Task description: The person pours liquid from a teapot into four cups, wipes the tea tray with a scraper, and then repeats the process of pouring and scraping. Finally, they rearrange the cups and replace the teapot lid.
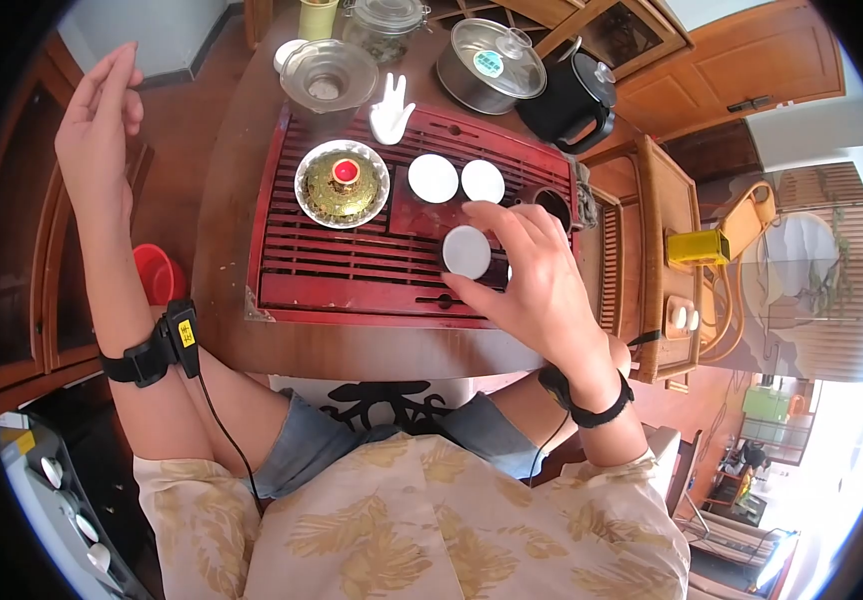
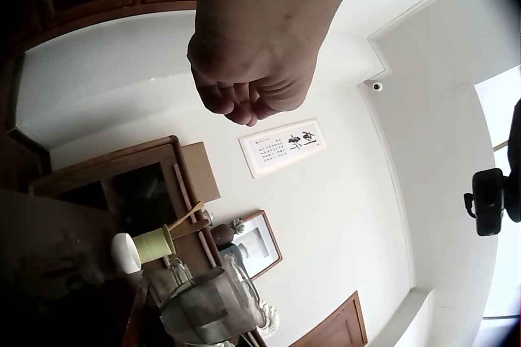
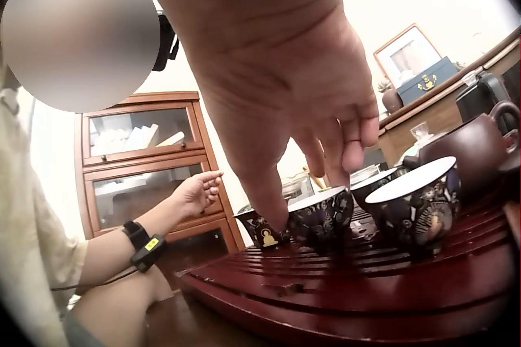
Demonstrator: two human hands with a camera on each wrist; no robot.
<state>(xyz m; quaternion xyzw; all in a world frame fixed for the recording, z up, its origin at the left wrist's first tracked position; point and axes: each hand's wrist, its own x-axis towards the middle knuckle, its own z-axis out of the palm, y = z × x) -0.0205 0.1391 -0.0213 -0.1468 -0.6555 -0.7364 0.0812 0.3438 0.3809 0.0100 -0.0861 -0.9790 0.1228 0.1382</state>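
My right hand (image 1: 537,285) pinches a small teacup (image 1: 467,252) at the rim, thumb on the near side and a finger on the far side. In the right wrist view the thumb lies against this dark patterned cup (image 3: 321,218), low over the tea tray (image 3: 342,306). Two more white-lined teacups stand just beyond, one on the left (image 1: 433,178) and one on the right (image 1: 483,181). Another cup (image 3: 417,205) sits beside the hand, mostly hidden in the head view. My left hand (image 1: 102,125) is raised off to the left, fingers loosely bent and holding nothing.
A gold-green lidded bowl (image 1: 342,184) with a red knob sits on the slatted tray. Behind it are a white hand figure (image 1: 392,110), a glass strainer bowl (image 1: 329,78) and a glass jar (image 1: 385,25). A lidded pot (image 1: 492,65), black kettle (image 1: 570,98) and brown teapot (image 3: 472,152) stand at the right.
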